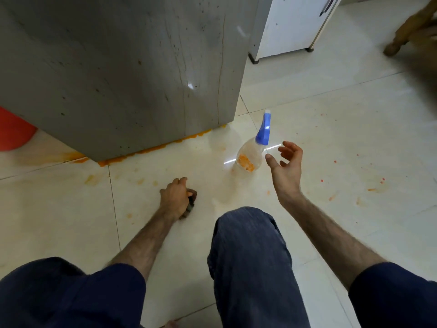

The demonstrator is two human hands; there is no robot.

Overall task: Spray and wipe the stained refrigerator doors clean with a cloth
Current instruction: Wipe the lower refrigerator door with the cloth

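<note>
The spray bottle (254,147) stands upright on the floor just ahead of my spread, empty right hand (287,166), far nearer it than my left hand (176,197), which grips the cloth (190,202).

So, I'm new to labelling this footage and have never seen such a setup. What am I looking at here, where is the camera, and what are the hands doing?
There is no machine here: a person wears one camera on the head, looking forward and down, so you see their own arms and knees. They crouch on a pale tiled floor smeared with orange stains. The grey block ahead is the fridge, with dark specks and drip lines on it and orange residue along its base. The left hand grips a dark cloth against the floor. The right hand is open, fingers loosely spread, beside a spray bottle with a blue trigger head that stands on the floor; it isn't touching the bottle. At far left there's a red bucket.
</note>
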